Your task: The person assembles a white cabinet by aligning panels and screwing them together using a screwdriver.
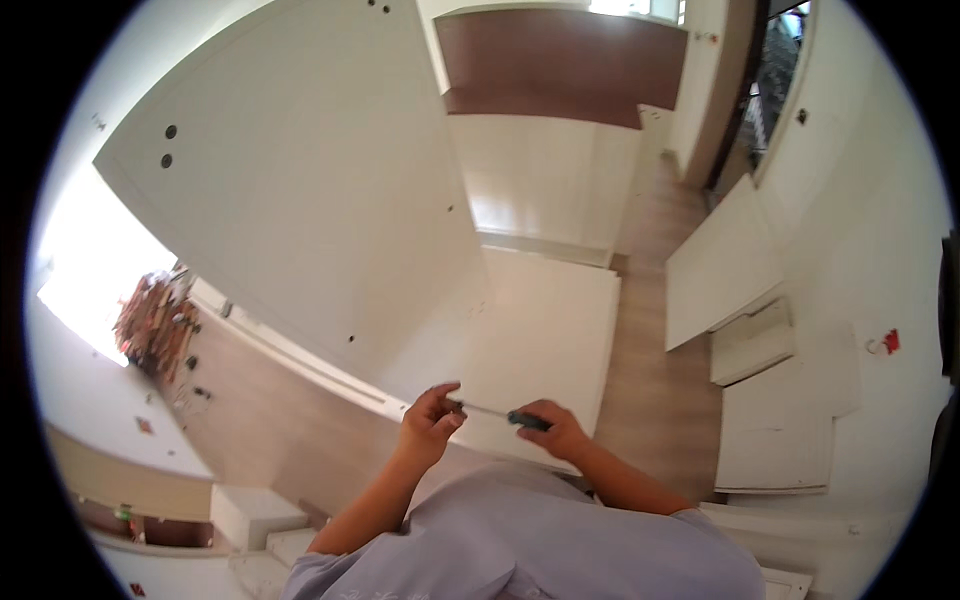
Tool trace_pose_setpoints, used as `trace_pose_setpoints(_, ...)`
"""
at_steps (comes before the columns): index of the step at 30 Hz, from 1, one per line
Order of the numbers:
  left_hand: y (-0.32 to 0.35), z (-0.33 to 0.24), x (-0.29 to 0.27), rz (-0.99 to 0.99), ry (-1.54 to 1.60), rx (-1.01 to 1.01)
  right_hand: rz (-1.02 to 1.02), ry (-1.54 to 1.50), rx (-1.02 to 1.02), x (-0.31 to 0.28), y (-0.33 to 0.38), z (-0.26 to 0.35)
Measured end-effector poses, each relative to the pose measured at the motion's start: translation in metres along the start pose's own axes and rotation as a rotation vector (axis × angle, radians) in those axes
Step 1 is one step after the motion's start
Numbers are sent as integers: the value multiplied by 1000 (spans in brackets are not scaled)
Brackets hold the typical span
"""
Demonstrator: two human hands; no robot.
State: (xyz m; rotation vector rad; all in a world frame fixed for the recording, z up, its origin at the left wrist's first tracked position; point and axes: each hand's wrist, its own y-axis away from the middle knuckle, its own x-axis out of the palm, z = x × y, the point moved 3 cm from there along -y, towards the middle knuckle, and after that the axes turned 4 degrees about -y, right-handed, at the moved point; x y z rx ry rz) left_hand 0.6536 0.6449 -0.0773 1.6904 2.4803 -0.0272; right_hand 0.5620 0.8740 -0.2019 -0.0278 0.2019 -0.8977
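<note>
My right hand (556,432) is wrapped round the dark handle of a screwdriver (527,420). Its thin metal shaft points left, toward my left hand (430,428). At the shaft's tip, the fingers and thumb of my left hand close round something small and dark, too small to make out. Both hands are in front of my body, above the near end of a white panel (535,350) lying flat. A tall white board (320,180) with several dark round holes stands up to the left of it.
Beyond stands a white unit (545,180) with a reddish-brown top (560,65). White panels (722,265) lean along the right wall, with another board (775,440) nearer me. A pile of wood scraps (158,325) lies at the far left. Wood-look floor (650,290) runs down the right side.
</note>
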Motion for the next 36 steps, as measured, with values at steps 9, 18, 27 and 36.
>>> trace_pose_setpoints(9,37,-280,-203,-932,-542,1209,-141,62,86,-56,-75,-63)
trace_pose_setpoints(18,-46,-398,-173,-1206,-1285,879,-118,282,301,-59,-152,-142)
trace_pose_setpoints(27,-53,-395,-182,-1166,-838,978,-135,466,424,-42,-194,-188)
trace_pose_setpoints(36,-34,-392,-206,-1282,-874,958,-31,266,369,-29,-200,-184)
